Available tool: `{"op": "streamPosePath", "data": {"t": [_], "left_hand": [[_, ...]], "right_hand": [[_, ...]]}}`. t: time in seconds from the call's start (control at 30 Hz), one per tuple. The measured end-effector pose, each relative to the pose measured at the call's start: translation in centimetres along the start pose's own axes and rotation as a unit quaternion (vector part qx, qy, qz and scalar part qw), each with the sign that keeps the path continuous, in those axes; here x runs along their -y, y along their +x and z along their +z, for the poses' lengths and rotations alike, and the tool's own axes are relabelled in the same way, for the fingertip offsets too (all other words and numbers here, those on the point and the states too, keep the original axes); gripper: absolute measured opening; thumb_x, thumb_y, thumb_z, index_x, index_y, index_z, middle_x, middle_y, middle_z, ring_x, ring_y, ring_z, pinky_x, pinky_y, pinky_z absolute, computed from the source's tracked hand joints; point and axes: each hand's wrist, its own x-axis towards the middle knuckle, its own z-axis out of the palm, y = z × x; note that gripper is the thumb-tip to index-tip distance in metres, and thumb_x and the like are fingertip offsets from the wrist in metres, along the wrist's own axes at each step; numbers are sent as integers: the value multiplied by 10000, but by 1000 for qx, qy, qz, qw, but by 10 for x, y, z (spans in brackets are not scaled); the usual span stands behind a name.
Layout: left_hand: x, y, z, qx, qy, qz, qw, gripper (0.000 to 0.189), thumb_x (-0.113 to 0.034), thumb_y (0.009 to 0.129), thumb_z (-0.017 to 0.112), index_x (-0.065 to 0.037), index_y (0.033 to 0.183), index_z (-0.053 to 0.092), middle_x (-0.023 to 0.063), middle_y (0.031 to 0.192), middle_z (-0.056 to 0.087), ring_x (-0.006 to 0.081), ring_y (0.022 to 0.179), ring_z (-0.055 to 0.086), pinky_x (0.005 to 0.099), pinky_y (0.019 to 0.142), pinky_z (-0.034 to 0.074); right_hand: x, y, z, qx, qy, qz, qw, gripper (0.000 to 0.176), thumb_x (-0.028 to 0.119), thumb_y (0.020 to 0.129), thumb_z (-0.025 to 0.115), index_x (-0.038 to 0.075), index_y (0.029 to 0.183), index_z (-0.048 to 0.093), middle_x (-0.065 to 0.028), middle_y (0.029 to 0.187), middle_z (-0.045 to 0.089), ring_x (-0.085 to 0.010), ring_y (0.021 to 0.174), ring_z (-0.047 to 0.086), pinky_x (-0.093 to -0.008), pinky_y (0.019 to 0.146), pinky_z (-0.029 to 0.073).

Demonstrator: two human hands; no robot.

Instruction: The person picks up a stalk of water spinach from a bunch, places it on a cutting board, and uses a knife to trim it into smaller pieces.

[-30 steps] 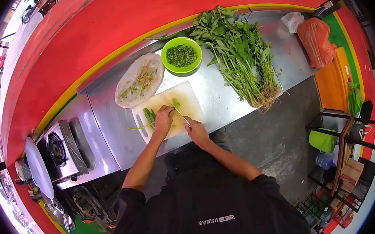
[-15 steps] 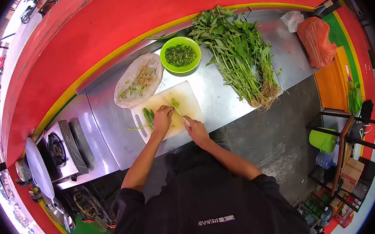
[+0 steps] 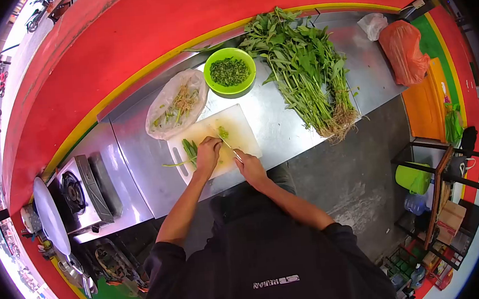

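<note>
On a white cutting board, my left hand is closed over a small bunch of leafy greens, whose leaves and one long stem stick out to the left. My right hand grips a knife by its handle, its blade slanting up and left beside my left fingertips. A small heap of chopped greens lies on the board just past the blade. Above the board stands a lime-green bowl with finely chopped greens inside. To its left a clear plastic bag holds root ends and trimmings.
A large pile of leafy stalks with roots covers the counter on the right. Farther right sits a red plastic bag. A gas stove stands at the left end, with a metal counter between. Shelving is at lower right.
Almost nothing differs. Both hands and the knife stay at the same spot on the board, with only a very slight shift of the view.
</note>
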Motion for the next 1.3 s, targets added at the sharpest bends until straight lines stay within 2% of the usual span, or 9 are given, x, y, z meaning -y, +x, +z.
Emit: {"op": "streamPosePath", "data": {"t": [0.03,0.1,0.33,0.4,0.73,0.9,1.07,1.13,1.3], "left_hand": [[-1,-1,0,0,0,0,1000,116,-18,856,678,27,954,721,177,912,671,332,812,664,392,733,522],[-2,-1,1,1,17,10,1000,114,-18,859,673,28,953,720,183,923,667,337,811,661,395,733,522],[1,-4,2,-6,-1,-2,1000,112,-7,853,674,26,950,720,182,924,667,349,824,657,402,762,519],[2,-1,1,-22,10,9,1000,109,-8,849,680,24,946,721,179,911,670,348,825,659,403,762,520],[-1,-2,3,-10,7,6,1000,117,-15,861,672,26,960,719,180,920,657,346,829,651,416,757,511],[-2,2,4,-35,18,-10,999,125,-2,868,656,27,972,719,183,941,652,344,846,653,411,763,515],[-2,2,3,-6,10,-15,1000,143,15,869,645,26,990,720,186,942,649,340,874,653,408,769,517],[-1,0,4,-8,18,16,1000,154,28,864,640,28,995,719,184,935,650,338,853,655,403,766,519],[3,-1,1,-15,25,7,1000,154,35,858,640,25,989,721,181,929,656,333,799,654,395,744,520]], "right_hand": [[2,2,0,0,1,0,1000,332,262,979,569,81,1257,570,-239,884,678,-431,792,672,-533,690,540],[2,7,2,-13,-7,-13,1000,319,171,955,609,5,1227,591,-277,835,663,-447,779,660,-513,685,520],[3,8,3,-34,35,-25,999,302,161,948,617,19,1213,596,-274,817,661,-452,769,661,-522,669,520],[-1,2,4,-5,16,-16,1000,316,225,960,600,81,1241,579,-224,842,679,-433,741,670,-524,667,541],[-1,16,12,-35,3,-40,999,326,219,961,592,69,1250,575,-248,845,673,-441,773,668,-525,685,537],[0,2,1,-3,34,-8,999,324,234,975,576,48,1240,571,-272,858,669,-456,785,662,-541,693,528],[2,1,-4,6,15,2,1000,315,243,984,563,58,1239,559,-259,843,666,-453,781,663,-539,680,530],[3,4,-4,-20,21,-11,1000,297,192,965,598,19,1205,592,-272,796,653,-455,759,649,-525,664,500],[11,8,-8,-12,22,-5,1000,283,200,974,585,15,1188,604,-281,809,656,-450,759,654,-526,671,508]]}}
